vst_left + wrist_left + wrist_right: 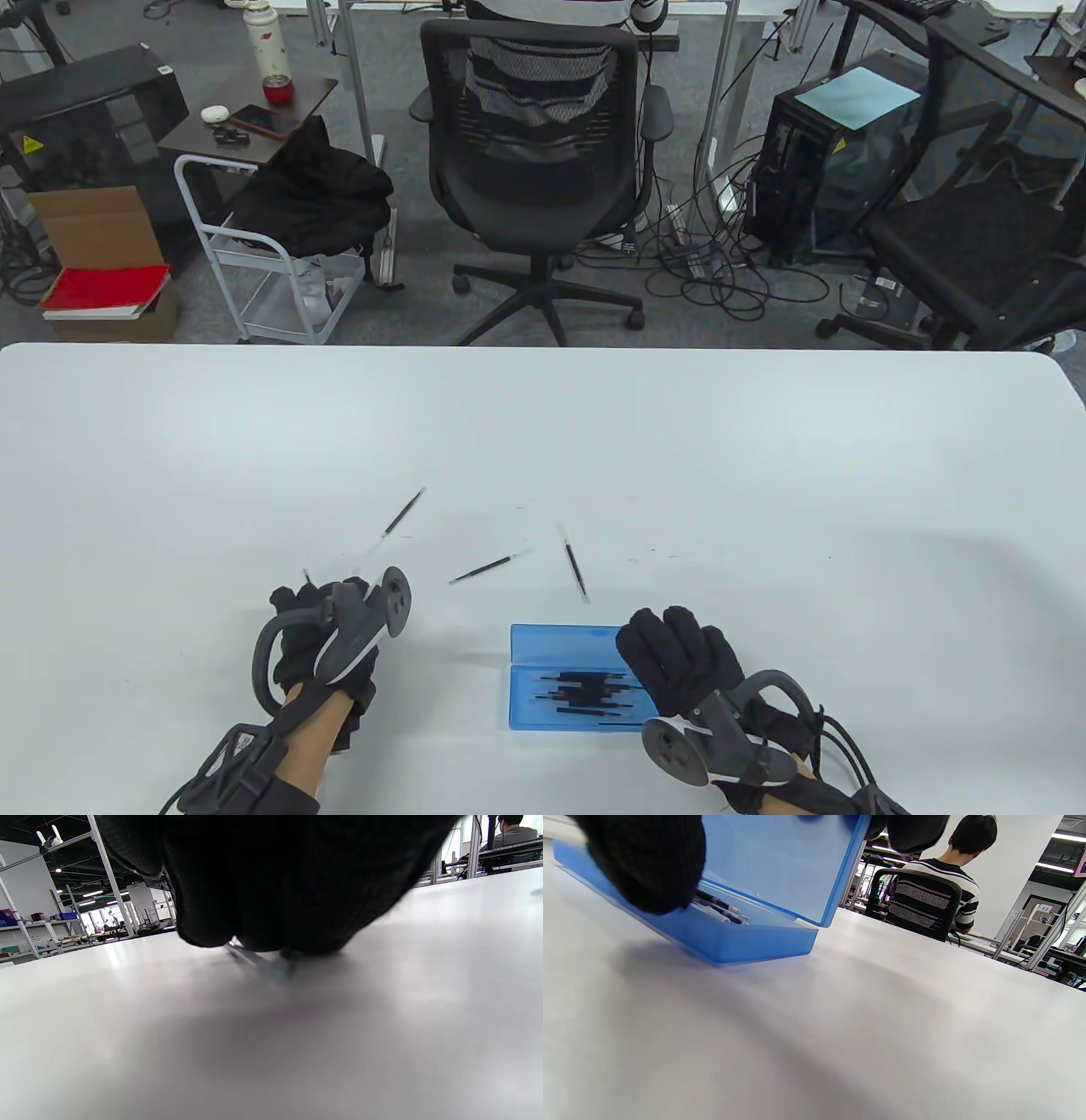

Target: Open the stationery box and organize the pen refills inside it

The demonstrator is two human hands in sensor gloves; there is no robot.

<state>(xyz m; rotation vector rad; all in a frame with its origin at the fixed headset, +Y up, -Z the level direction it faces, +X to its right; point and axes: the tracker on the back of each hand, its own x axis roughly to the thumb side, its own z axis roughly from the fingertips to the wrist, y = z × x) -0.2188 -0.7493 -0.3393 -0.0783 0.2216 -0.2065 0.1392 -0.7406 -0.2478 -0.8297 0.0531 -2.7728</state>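
Note:
The blue stationery box [543,711] lies open near the table's front edge, with several dark pen refills [585,689] in its tray. My right hand [679,666] grips the box's right end. In the right wrist view its thumb [645,866] sits on the tray wall and other fingers hold the raised lid [780,861]. My left hand [310,615] is left of the box, fingers curled down on the table. In the left wrist view they pinch a thin refill [254,961] against the surface. Loose refills [482,569] [574,573] [400,516] lie beyond the box.
The white table [764,475] stretches wide beyond the hands. Behind its far edge stand an office chair [534,170], a white cart [280,255] and computer towers [823,161]. A person sits at another desk in the right wrist view.

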